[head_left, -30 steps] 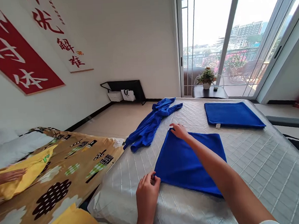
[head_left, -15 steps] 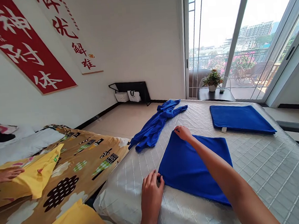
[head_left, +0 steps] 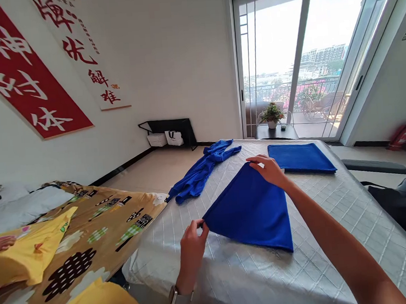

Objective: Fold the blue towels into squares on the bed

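A folded blue cloth (head_left: pixel 250 211) is stretched between my two hands over the silver quilted bed cover. My left hand (head_left: pixel 192 243) pinches its near left corner between thumb and fingers. The far corner is held by my right hand (head_left: pixel 268 170), thumb under and fingers on top. The cloth's left edge runs straight between the hands, and its right part slopes down to the cover. Another folded blue cloth (head_left: pixel 302 158) lies flat behind my right hand. Farther left, a crumpled blue cloth (head_left: pixel 201 173) trails along the bed's far left edge.
The silver quilted cover (head_left: pixel 336 221) spreads over the bed before me. To the left stands a bed with a patterned brown sheet (head_left: pixel 100 233), where another person's hand (head_left: pixel 1 245) rests on a yellow pillow (head_left: pixel 43 251). A potted plant (head_left: pixel 272 114) stands by the glass door.
My right hand has lifted the cloth's far corner and shifted right, and my left hand has raised the near corner a little. The view has turned slightly right.
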The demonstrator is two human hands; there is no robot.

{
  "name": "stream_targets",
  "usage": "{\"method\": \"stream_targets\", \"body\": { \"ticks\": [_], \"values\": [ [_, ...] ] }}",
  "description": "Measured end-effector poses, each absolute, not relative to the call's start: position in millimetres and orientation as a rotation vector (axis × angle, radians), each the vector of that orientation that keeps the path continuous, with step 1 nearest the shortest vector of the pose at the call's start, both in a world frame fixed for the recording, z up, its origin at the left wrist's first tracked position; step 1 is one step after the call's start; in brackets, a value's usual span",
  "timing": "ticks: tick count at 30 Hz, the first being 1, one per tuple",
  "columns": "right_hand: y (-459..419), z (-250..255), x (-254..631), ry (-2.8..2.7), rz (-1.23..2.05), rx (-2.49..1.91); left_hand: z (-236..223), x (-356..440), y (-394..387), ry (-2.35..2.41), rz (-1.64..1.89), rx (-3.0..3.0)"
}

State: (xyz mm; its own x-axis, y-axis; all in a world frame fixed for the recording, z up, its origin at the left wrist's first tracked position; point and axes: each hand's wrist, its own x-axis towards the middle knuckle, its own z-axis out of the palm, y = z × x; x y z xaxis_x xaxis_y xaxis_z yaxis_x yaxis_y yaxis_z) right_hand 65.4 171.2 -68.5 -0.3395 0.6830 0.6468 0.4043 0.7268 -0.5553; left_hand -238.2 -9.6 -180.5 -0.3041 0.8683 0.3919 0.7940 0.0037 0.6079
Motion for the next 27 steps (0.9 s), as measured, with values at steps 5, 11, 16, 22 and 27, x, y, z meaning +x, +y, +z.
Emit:
{"method": "stream_targets", "body": {
  "ticks": [5,11,16,22,27],
  "values": [
    [137,-32,118,-1.785,0.308,-0.901,-102,-226,-10,2.124,1.477,1.973],
    [106,4,171,-1.455,0.394,-0.984,-8,-204,-15,1.934,1.436,2.41],
    [80,20,201,-1.264,0.355,-0.998,34,-184,-23,1.77,1.361,2.52],
    [51,27,218,-1.158,0.381,-1.049,53,-169,-25,1.553,1.257,2.658],
    [44,23,223,-1.121,0.385,-1.094,54,-167,-10,1.411,1.327,2.631]
  ]
}}
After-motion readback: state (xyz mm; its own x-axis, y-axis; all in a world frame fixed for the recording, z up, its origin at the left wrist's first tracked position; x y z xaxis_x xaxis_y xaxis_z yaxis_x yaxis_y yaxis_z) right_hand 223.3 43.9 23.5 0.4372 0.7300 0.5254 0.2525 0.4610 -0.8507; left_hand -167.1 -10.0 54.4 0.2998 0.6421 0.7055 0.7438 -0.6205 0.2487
